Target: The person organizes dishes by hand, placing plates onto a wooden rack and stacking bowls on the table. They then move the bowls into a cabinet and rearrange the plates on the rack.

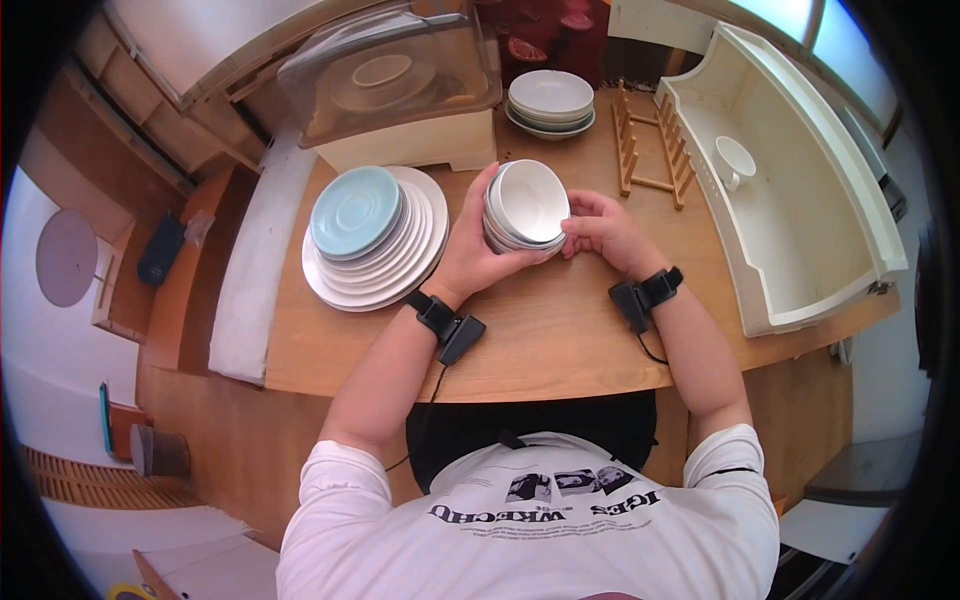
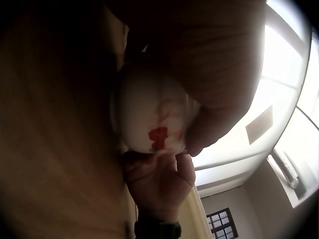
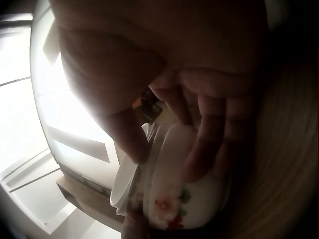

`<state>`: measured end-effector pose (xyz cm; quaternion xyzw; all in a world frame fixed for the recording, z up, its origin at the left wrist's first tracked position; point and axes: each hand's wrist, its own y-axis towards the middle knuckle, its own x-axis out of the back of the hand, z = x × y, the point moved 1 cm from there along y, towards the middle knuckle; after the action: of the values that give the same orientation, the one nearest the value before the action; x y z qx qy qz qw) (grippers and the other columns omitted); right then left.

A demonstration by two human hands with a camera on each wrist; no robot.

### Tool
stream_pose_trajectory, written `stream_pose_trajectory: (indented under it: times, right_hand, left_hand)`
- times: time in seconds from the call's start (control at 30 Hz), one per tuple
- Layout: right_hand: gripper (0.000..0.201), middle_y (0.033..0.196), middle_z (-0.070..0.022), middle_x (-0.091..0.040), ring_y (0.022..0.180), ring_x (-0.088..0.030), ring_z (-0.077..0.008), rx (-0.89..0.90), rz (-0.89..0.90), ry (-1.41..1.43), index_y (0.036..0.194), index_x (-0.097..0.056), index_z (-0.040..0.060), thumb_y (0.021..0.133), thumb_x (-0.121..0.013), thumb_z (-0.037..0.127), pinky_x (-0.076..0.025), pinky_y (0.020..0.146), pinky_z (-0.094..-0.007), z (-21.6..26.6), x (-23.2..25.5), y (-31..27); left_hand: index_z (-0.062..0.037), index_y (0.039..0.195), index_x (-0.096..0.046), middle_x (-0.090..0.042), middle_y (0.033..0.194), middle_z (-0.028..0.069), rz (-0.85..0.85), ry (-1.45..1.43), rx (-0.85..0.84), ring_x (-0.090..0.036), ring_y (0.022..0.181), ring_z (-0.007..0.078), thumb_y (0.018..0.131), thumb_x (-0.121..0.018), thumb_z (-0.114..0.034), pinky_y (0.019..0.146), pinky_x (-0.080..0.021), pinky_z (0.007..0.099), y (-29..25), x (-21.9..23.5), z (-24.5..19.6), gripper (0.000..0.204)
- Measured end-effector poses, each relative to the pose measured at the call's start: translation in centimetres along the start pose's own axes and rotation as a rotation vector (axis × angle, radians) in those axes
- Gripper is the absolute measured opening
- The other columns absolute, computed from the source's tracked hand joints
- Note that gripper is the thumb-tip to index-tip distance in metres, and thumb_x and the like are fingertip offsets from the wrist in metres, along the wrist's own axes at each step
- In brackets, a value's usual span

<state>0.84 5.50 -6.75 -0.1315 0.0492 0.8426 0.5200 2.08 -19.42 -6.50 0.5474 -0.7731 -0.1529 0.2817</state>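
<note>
Left hand [image 1: 472, 245] and right hand [image 1: 608, 232] hold the bowl stack [image 1: 530, 205], each grip curled round a side; lower bowls are partly hidden; contact with the counter [image 1: 540, 340] is unclear; wood runs to its front edge between plates [image 1: 425, 215] and cream bin [image 1: 775, 312].

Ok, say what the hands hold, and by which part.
A stack of nested bowls: left hand around its left side, right hand on its right side, thumb at the rims.
</note>
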Motion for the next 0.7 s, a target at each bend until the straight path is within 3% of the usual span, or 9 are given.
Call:
stream_pose_trajectory:
  times: [0.1, 0.3, 0.33, 0.43, 0.47, 0.57, 0.7]
  right_hand:
    - [0.06, 0.118, -0.0105, -0.071, 0.089, -0.07, -0.0147, -0.03, -0.002, -0.046, 0.146, -0.055, -0.0033, 0.094, -0.079, 0.017, -0.059, 0.077, -0.0287, 0.4, 0.1, -0.2]
    - [0.075, 0.142, -0.0168, -0.062, 0.121, -0.063, -0.0192, 0.414, -0.183, -0.536, 0.151, -0.05, -0.005, 0.089, -0.085, 0.021, -0.056, 0.091, -0.0316, 1.8, 0.5, 0.2]
    - [0.081, 0.147, -0.0194, -0.058, 0.127, -0.062, -0.0246, 0.361, -0.167, -0.532, 0.152, -0.049, -0.0052, 0.087, -0.088, 0.023, -0.055, 0.1, -0.0358, 3.1, -0.9, -0.4]
    - [0.091, 0.149, -0.0217, -0.057, 0.131, -0.061, -0.0308, 0.581, -0.105, -0.99, 0.153, -0.047, -0.006, 0.081, -0.091, 0.029, -0.05, 0.109, -0.0401, 5.0, -4.3, -0.4]
    - [0.102, 0.149, -0.0246, -0.056, 0.134, -0.058, -0.0388, 0.541, -0.075, -0.995, 0.153, -0.046, -0.0057, 0.074, -0.095, 0.034, -0.046, 0.114, -0.0451, 5.6, -6.0, -0.5]
    - [0.106, 0.146, -0.0259, -0.057, 0.134, -0.055, -0.0435, 0.609, -0.082, -1.431, 0.154, -0.045, -0.0045, 0.07, -0.095, 0.035, -0.046, 0.113, -0.0484, 6.6, -9.2, -0.3]
    - [0.103, 0.138, -0.0255, -0.059, 0.13, -0.055, -0.0464, 0.567, -0.122, -1.451, 0.152, -0.048, -0.0037, 0.067, -0.094, 0.034, -0.047, 0.11, -0.0514, 6.3, -9.8, 1.3]
  left_hand:
    - [-0.004, 0.161, -0.027, -0.052, 0.153, 0.0188, -0.018, 0.008, -0.009, -0.052, 0.143, 0.0304, 0.071, -0.099, -0.023, 0.121, -0.041, 0.0435, 0.0, 0.1, -0.5, 0.117]
    - [0.0006, 0.154, -0.034, -0.057, 0.144, 0.0203, -0.04, 0.044, 0.007, -0.055, 0.138, 0.0316, 0.068, -0.1, -0.032, 0.117, -0.044, 0.0411, -0.3, 0.5, 0.4, 0.113]
    - [0.0029, 0.155, -0.033, -0.055, 0.147, 0.0228, -0.032, 0.034, 0.033, -0.055, 0.139, 0.0342, 0.069, -0.1, -0.036, 0.117, -0.044, 0.0417, -0.4, 0.5, 0.6, 0.116]
    - [0.0032, 0.157, -0.032, -0.053, 0.149, 0.0255, -0.047, 0.117, 0.007, -0.054, 0.139, 0.0376, 0.069, -0.099, -0.04, 0.117, -0.043, 0.0441, -0.6, 0.5, 0.4, 0.119]
    - [0.0033, 0.157, -0.031, -0.053, 0.15, 0.0259, -0.059, 0.125, -0.002, -0.054, 0.139, 0.0383, 0.068, -0.099, -0.041, 0.117, -0.043, 0.0446, -0.6, 0.5, 0.7, 0.12]
    - [0.0024, 0.158, -0.031, -0.053, 0.151, 0.0243, -0.069, 0.153, -0.01, -0.054, 0.139, 0.0371, 0.068, -0.099, -0.041, 0.117, -0.043, 0.0442, -0.5, 0.2, 1.4, 0.121]
    - [-0.0007, 0.158, -0.034, -0.055, 0.148, 0.0192, -0.072, 0.109, 0.027, -0.056, 0.138, 0.032, 0.069, -0.099, -0.036, 0.115, -0.045, 0.0416, -0.3, 0.9, -0.3, 0.116]
